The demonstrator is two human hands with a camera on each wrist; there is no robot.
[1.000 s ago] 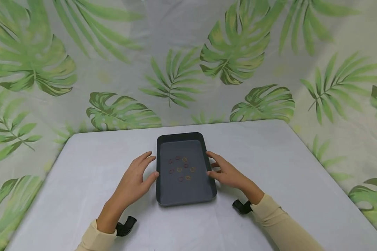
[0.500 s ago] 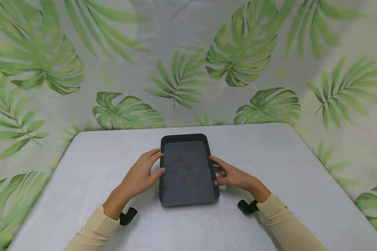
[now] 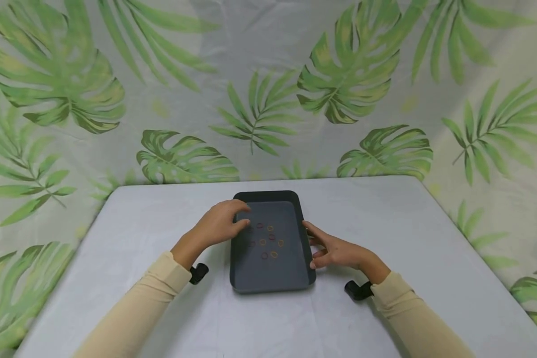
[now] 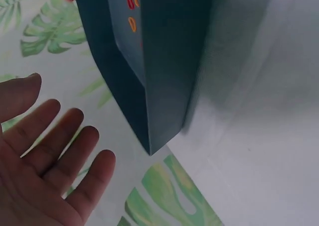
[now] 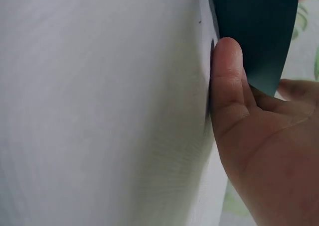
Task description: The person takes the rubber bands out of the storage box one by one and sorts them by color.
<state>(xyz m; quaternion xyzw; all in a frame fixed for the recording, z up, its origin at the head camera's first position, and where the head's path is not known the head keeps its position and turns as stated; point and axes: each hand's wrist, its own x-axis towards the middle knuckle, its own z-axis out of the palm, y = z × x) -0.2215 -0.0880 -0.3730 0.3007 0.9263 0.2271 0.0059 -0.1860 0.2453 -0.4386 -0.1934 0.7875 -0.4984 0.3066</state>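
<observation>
A dark grey rectangular tray (image 3: 270, 278) lies on the white table. On its floor are several small red and orange loops (image 3: 271, 237) that look like rubber bands; a red loop (image 4: 130, 1) shows closer in the left wrist view. My left hand (image 3: 219, 223) reaches over the tray's left rim, its fingers loosely spread and holding nothing; it partly covers loops on that side. In the left wrist view, the palm and fingers of the left hand (image 4: 50, 171) are apart from the wall. My right hand (image 3: 337, 250) touches the tray's right side, its thumb (image 5: 228, 61) straight against the outer wall.
White cloth covers the table (image 3: 161, 323). A leaf-patterned curtain (image 3: 268, 124) hangs behind and along both sides. Each wrist carries a black camera mount (image 3: 199, 273).
My left hand has moved right, from beside the tray to over its left rim. My right hand stays at the right side, its thumb slightly lower. The head view has shifted slightly.
</observation>
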